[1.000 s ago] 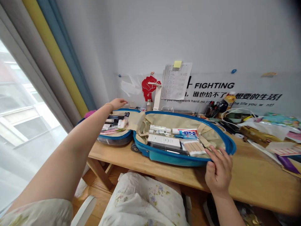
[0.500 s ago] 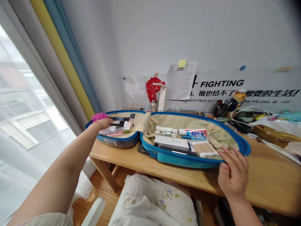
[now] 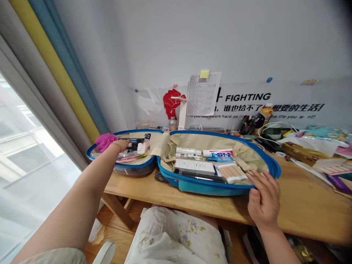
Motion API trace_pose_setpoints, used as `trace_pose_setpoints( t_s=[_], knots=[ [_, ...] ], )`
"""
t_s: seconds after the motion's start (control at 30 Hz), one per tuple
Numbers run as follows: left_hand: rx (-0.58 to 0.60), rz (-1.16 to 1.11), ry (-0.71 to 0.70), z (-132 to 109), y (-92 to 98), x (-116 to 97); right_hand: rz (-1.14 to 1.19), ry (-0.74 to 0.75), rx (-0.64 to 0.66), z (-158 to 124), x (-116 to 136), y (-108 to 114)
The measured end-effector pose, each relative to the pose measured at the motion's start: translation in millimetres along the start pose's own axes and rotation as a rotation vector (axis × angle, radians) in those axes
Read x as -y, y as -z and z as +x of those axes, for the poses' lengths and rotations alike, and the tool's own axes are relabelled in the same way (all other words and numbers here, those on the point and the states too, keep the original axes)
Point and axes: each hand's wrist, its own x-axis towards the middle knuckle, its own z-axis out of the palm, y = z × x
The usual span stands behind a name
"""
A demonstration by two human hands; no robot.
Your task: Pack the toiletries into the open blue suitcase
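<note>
An open blue suitcase [image 3: 214, 190] lies with its two beige-lined halves spread on the wooden table. My left hand [image 3: 122, 144] reaches into its left half, fingers bent together over slim dark items [image 3: 134, 140]; what they hold is hidden. A bright pink bath puff [image 3: 106, 142] lies just left of that hand. My right hand [image 3: 265, 201] is open, its fingertips on the right half's front rim. Near them lies a pack of cotton swabs [image 3: 232, 173]. Beside it are a white box [image 3: 194, 167], a toothpaste box [image 3: 217, 152], a blue tube [image 3: 221, 159] and white bottles [image 3: 188, 151].
Behind the suitcase stand a white lamp [image 3: 182, 115] and a small bottle [image 3: 172, 124]. Pens [image 3: 245, 125], an orange-capped bottle [image 3: 264, 117], cables and packets crowd the table's right back. A curtained window [image 3: 24, 146] is at the left, a white chair arm [image 3: 104, 253] below.
The view has turned slightly, shifting the scene left. My left hand has moved a little right within the left half, away from the pink puff. The right hand stays at the rim.
</note>
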Motion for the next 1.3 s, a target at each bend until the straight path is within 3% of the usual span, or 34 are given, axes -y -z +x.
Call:
trace_pose_setpoints(
  t_s=[0.13, 0.23, 0.33, 0.4, 0.5, 0.6, 0.67, 0.77, 0.9, 1.1, 1.3],
  knots=[
    [-0.083, -0.034, 0.022, -9.0, 5.6, -1.4, 0.019, -0.002, -0.006, -1.4, -0.1, -1.1],
    [-0.212, -0.069, 0.039, -14.9, 26.5, -12.6, 0.020, -0.014, -0.001, -1.3, 0.4, -1.1],
    [-0.427, -0.179, -0.026, -21.0, 61.8, -43.2, 0.012, -0.046, 0.005, -1.3, 1.0, -0.8],
    [-0.501, -0.233, -0.187, -26.4, 86.4, -74.3, 0.005, -0.063, 0.009, -1.4, 1.1, -0.4],
    [-0.420, -0.209, -0.504, -34.8, 112.6, -128.9, 0.001, -0.053, 0.018, -1.2, 1.2, 0.1],
    [-0.261, -0.176, -0.721, -38.4, 120.3, -180.0, 0.005, -0.023, 0.014, -0.6, 1.4, 0.3],
    [-0.169, -0.153, -0.758, -36.5, 118.5, -206.7, 0.005, -0.011, 0.009, -0.1, 1.7, 0.2],
    [-0.066, -0.089, -0.691, -29.7, 113.1, -233.1, 0.011, 0.001, 0.006, 0.8, 2.2, 0.4],
    [0.028, -0.042, -0.658, -25.0, 106.7, -248.6, 0.022, 0.007, 0.009, 1.5, 3.1, 1.7],
    [0.131, -0.062, -0.699, -33.6, 98.3, -252.5, 0.034, 0.001, 0.007, 1.0, 3.4, 1.8],
    [0.139, -0.111, -0.670, -33.8, 93.5, -250.1, 0.037, 0.015, -0.008, 2.0, 2.8, 0.6]
  ],
)
